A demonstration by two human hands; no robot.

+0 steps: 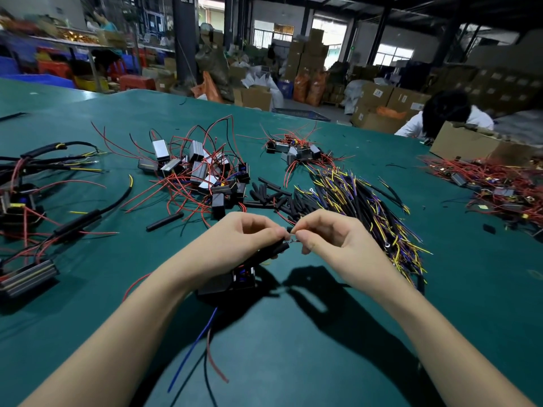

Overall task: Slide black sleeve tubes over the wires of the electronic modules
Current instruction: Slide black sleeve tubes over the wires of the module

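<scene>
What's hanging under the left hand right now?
Under the left hand, a black module hangs above the green table, with blue, red and black wires trailing down. The fingers grip a black sleeve tube; the wire inside it is hidden.

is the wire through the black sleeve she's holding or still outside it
Through: a thin wire tip pokes out of the black sleeve gripped by the left hand, pinched by the right hand.
</scene>
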